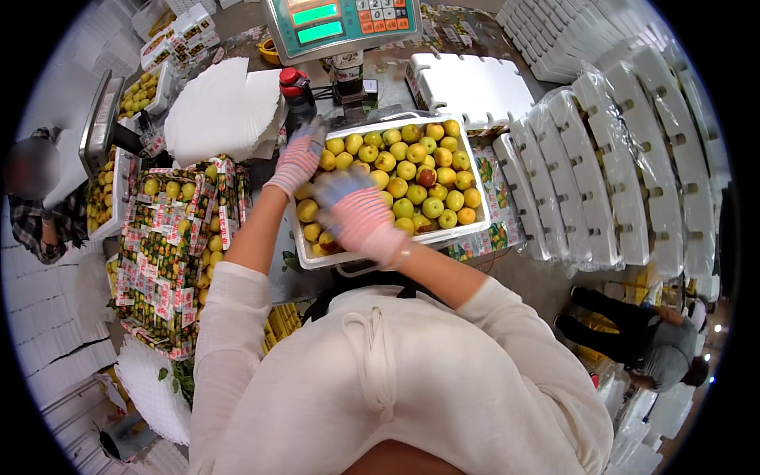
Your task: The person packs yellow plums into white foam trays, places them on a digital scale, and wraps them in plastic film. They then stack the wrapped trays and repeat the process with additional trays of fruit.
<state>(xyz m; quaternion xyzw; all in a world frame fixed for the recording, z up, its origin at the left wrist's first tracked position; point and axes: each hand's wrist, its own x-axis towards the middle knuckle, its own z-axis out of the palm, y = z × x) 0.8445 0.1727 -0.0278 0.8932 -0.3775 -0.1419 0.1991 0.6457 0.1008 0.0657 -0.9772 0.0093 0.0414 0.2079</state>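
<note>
A white foam box (482, 209) full of yellow-green fruit, perhaps jujubes (415, 153), lies on the scale in front of me. My left hand (301, 155), in a striped pink and grey glove, rests at the box's far left corner; its grip is not plain. Over the left part of the fruit is my right hand (359, 214), gloved alike and blurred by motion, its fingers hiding what lies under them. Behind the box stands the scale's display (344, 27) with lit digits and keys.
A red-capped bottle (297, 95) and white foam sheets (219, 113) are at the back left. Printed wrapping (160, 261) covers fruit at left. A closed foam box (472, 86) sits back right, beside stacked foam boxes (594, 178). People stand at far left (44, 231) and right (668, 350).
</note>
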